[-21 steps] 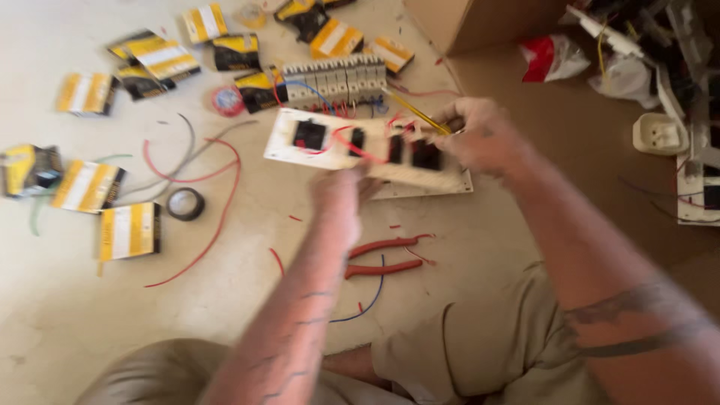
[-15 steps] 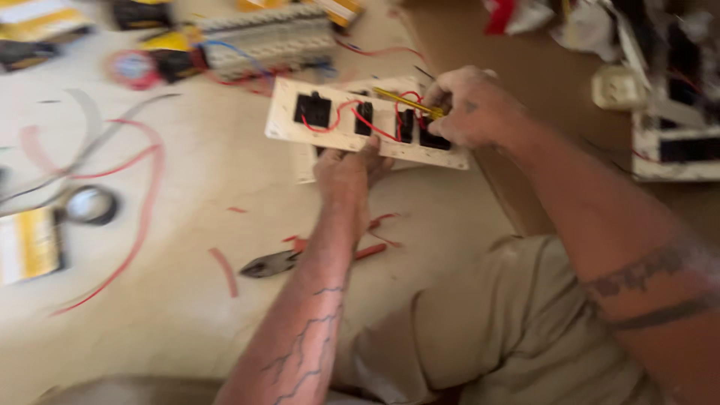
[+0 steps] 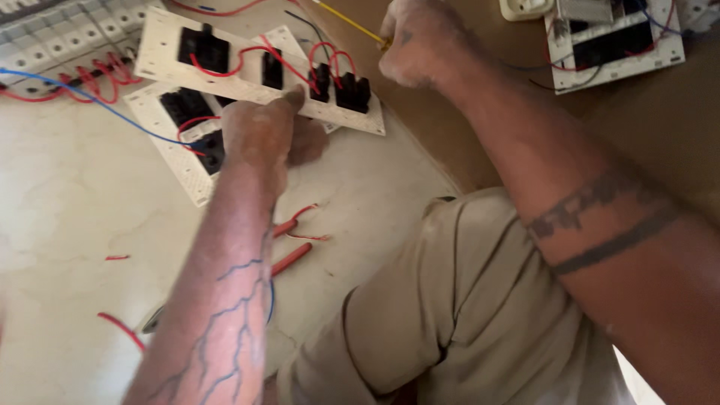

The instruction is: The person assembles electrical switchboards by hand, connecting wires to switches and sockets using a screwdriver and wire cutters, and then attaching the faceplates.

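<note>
My left hand [image 3: 264,133] grips the lower edge of a white switch plate [image 3: 161,46] that carries black switch modules [image 3: 351,91] joined by red wire loops [image 3: 255,51]. It holds the plate tilted up over the floor. My right hand [image 3: 417,39] is closed around a yellow-handled screwdriver [image 3: 346,22] just right of the plate's far end. A second white plate [image 3: 174,154] with black modules lies under the first.
Red-handled pliers [image 3: 289,244] lie on the pale floor below my left arm, with red wire scraps [image 3: 116,326]. A blue wire [image 3: 90,97] crosses the left. Breakers [image 3: 52,41] sit top left, another wired plate [image 3: 615,41] top right. My knee fills the bottom.
The view has moved in closer to the plate. My left hand still holds its lower edge, and my right hand stays with the screwdriver at the plate's right end.
</note>
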